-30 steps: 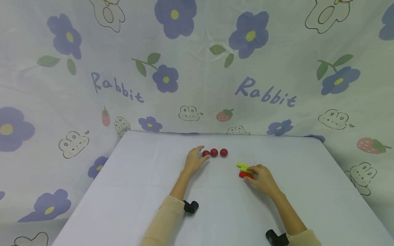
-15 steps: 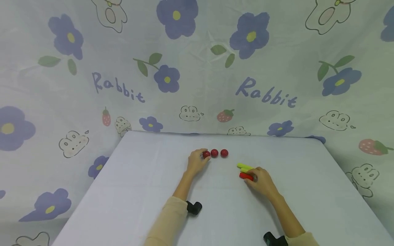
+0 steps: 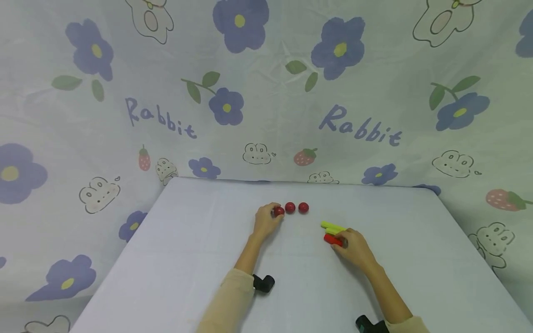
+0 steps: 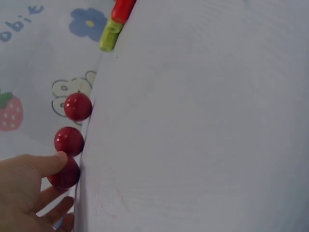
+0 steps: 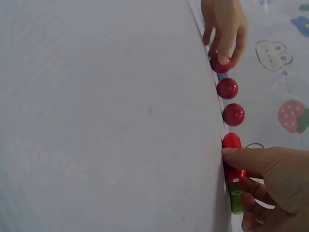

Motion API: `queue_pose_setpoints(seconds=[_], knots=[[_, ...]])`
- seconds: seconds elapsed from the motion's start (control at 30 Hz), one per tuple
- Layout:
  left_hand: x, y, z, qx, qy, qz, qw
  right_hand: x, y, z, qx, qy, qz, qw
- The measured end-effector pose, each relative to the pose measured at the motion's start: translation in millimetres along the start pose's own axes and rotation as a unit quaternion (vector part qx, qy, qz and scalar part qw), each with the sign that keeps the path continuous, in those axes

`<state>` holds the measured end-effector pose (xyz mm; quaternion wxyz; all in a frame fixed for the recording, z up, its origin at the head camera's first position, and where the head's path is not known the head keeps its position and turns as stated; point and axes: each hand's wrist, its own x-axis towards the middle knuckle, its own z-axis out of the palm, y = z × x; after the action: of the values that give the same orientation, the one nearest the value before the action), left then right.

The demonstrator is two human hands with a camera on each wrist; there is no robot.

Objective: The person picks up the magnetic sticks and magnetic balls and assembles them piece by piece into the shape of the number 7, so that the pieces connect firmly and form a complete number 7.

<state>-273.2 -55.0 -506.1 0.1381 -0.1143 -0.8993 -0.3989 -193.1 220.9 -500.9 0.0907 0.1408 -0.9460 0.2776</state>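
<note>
Three shiny red balls are on the white table. My left hand (image 3: 265, 221) pinches the leftmost ball (image 3: 279, 211) between thumb and fingers; in the left wrist view the thumb covers part of this ball (image 4: 65, 175). The middle ball (image 3: 290, 207) and the right ball (image 3: 303, 207) sit just beside it, untouched. My right hand (image 3: 354, 248) grips a short red cylinder (image 3: 331, 239), with the thumb (image 5: 234, 154) on its near side. Directly behind the cylinder lie two yellow-green sticks (image 3: 329, 225), their right ends partly hidden by the fingers.
A white cloth covers the table (image 3: 187, 259). Behind it hangs a curtain (image 3: 266, 92) printed with flowers, rabbits and strawberries. Black wrist cameras (image 3: 263, 283) are strapped at both sleeves.
My left thumb and fingers have closed on the leftmost ball, and it has shifted slightly towards me. My right hand stays at the red cylinder, its fingers having drawn back a little.
</note>
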Motion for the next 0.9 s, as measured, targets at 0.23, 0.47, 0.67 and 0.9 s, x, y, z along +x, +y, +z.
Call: queue_pose_setpoints(seconds=[0.23,0.47,0.67,0.9], knots=[[-5.8,-1.2,-3.5,-0.042,-0.014,-0.007,0.999,-0.9,-3,-2,-0.003,-0.01,-0.005,0.9999],[-15.2,-6.1,-9.2,-0.102,-0.036,-0.037,0.9935,-3.1,-5,-4,0.012,-0.004,-0.009,0.9999],[-22.3,-6.3,-14.1,-0.132,-0.058,-0.035,0.989,0.2,-7,-7,0.025,-0.003,-0.012,0.9996],[-25.8,-6.5,-13.3,-0.163,-0.071,-0.04,0.9833,9.7,-9,-9,0.038,-0.015,-0.016,0.9991]])
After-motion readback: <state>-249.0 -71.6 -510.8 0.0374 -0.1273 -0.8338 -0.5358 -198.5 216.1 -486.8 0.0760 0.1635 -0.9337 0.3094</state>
